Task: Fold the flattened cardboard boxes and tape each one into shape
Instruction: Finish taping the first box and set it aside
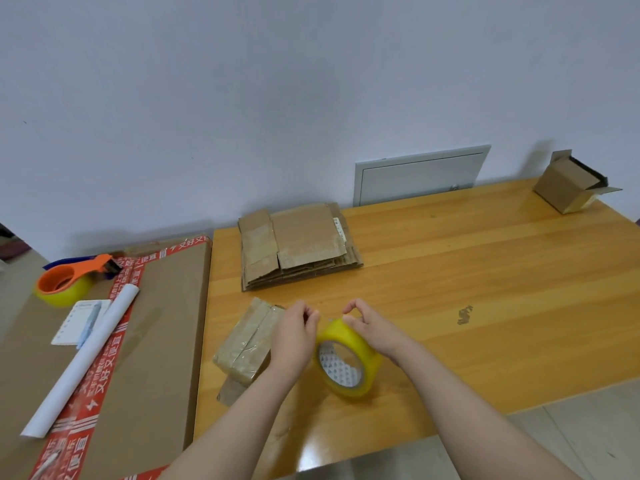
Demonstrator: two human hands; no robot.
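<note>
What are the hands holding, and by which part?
The right hand holds the tape roll by the top of its outer band. The left hand curls beside it; whether it pinches tape cannot be told.

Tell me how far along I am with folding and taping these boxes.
Done: one shaped box stands at the table's far right corner, end flaps open. In hand: a folded box lies by your left hand; your right hand holds the tape roll. Left: the stack of flattened boxes behind.
</note>
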